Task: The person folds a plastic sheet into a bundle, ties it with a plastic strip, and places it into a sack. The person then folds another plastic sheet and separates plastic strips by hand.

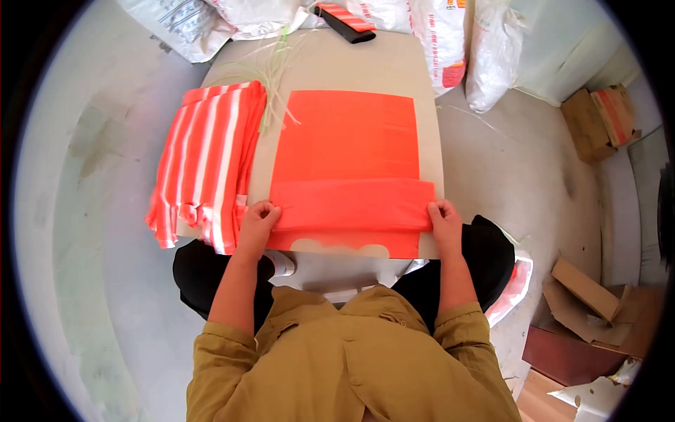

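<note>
A red plastic bag [346, 137] lies flat on the tan board [351, 60] in front of me. Its near part is a folded band running from side to side, lifted slightly between my hands. My left hand [260, 217] pinches the band's left end, and my right hand [444, 214] pinches its right end. Below the band, a red edge with curved cut-outs shows against the board. Left of it lies a thick stack of red-and-white striped plastic bags [209, 151], close to my left hand.
Pale plastic strands [271, 74] lie at the board's far left. A striped roll or bundle with a black part [346, 22] rests at the far edge. White sacks [439, 42] stand behind. Cardboard boxes [598, 123] are on the floor at right, with an opened carton [590, 302] nearer.
</note>
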The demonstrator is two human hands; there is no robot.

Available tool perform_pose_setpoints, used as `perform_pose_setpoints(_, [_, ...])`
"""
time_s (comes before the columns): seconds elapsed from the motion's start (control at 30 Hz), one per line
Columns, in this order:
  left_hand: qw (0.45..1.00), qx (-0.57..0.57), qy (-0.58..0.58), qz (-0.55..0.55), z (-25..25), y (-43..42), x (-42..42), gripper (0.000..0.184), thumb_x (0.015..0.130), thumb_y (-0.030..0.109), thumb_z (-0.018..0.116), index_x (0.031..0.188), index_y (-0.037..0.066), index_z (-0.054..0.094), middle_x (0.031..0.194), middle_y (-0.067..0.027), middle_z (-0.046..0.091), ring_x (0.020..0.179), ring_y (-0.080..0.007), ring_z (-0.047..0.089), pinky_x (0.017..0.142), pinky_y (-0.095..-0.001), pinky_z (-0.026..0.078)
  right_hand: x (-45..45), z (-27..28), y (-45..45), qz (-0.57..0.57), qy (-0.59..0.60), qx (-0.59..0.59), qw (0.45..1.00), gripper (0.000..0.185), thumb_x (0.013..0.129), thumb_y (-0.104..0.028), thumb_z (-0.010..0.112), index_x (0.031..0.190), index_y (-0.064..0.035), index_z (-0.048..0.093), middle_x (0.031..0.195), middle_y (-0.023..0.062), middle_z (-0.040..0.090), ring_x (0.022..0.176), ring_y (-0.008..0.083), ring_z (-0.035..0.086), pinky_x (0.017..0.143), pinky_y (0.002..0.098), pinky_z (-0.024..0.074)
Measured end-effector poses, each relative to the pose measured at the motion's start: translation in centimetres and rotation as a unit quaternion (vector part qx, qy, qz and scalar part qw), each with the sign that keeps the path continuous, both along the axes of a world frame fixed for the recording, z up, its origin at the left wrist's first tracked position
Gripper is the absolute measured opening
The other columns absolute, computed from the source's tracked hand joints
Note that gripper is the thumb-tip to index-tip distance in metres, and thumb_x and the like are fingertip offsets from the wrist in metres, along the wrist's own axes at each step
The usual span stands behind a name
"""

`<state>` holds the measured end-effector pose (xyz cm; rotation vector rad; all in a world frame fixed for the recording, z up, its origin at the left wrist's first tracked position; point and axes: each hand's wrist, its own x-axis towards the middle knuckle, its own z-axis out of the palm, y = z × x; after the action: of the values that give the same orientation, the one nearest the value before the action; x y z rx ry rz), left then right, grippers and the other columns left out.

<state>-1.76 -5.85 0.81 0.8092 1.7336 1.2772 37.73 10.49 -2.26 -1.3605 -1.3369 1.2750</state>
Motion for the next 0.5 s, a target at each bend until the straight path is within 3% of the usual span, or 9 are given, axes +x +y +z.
perform_pose_setpoints(0.23, [1.000, -0.012, 0.007, -0.007, 0.6, 0.1, 0.2, 0.022, 0.101, 0.017, 0.062, 0.082, 0.007, 0.057, 0.081, 0.0074, 0.050, 0.077, -0.0041, 0.044, 0.072, -0.0214, 0.039, -0.1, 1.0, 0.1, 0.010, -0.045, 0.009, 0.999, 0.020, 0.097, -0.018, 0.065, 0.091, 0.0013, 0.064, 0.080, -0.0002, 0.060, 0.078, 0.0077, 0.053, 0.072, 0.0268, 0.0463])
perform_pose_setpoints(0.5, [0.997, -0.025, 0.065, 0.016, 0.6, 0.2, 0.6, 0.019, 0.101, 0.019, 0.062, 0.089, 0.005, 0.061, 0.087, 0.0052, 0.055, 0.083, -0.0050, 0.048, 0.077, -0.0215, 0.041, -0.3, 1.8, 0.0, 0.009, 0.013, -0.012, 1.000, 0.018, 0.098, -0.018, 0.066, 0.093, -0.0005, 0.066, 0.084, -0.0014, 0.064, 0.079, 0.0065, 0.056, 0.073, 0.0254, 0.0470])
